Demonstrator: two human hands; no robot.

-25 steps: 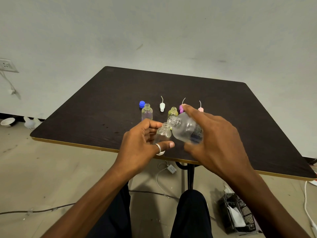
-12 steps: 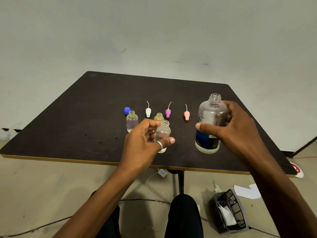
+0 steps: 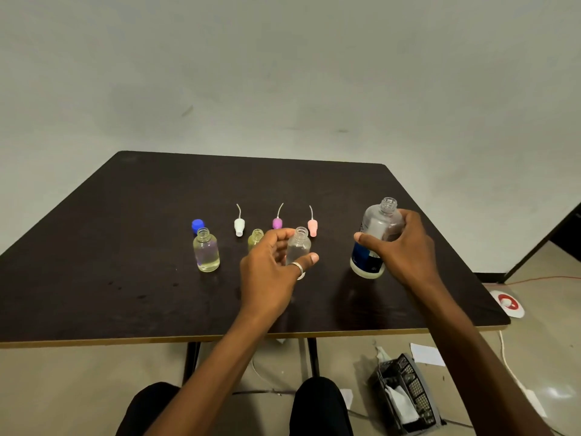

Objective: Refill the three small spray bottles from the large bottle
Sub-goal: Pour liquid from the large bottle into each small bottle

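**A:** Position and heading of large bottle (image 3: 377, 234)?

**B:** On the worktop (image 3: 125, 247), right side, near the right edge. Upright, long axis close to vertical, leaning a little rightward in the head view. Open neck up, uncapped. Blue label low on the body.

**A:** Right grip (image 3: 405, 247)?

**B:** Wrapped round the mid-body of large bottle, thumb on the near face, fingers round the far face.

**A:** Left grip (image 3: 273, 272)?

**B:** Curled round clear small bottle (image 3: 298, 247), thumb to the right of it, fingers behind. Ring on the thumb. Bottle upright, mouth up and open, long axis vertical. Base at or just above the worktop; cannot tell contact.

**A:** Other two small bottles?

**B:** Both standing upright, mouths open and up. Left small bottle (image 3: 206, 253) well to the left, clear liquid inside. Yellow-tinted small bottle (image 3: 255, 239) just behind the left grip, partly hidden.

**A:** Loose parts?

**B:** In a row behind the bottles: blue cap (image 3: 197, 225), then white spray top (image 3: 239, 226), purple spray top (image 3: 277, 222) and pink spray top (image 3: 312, 226), each with a thin tube pointing up. Black basket (image 3: 405, 394) on the floor, lower right.
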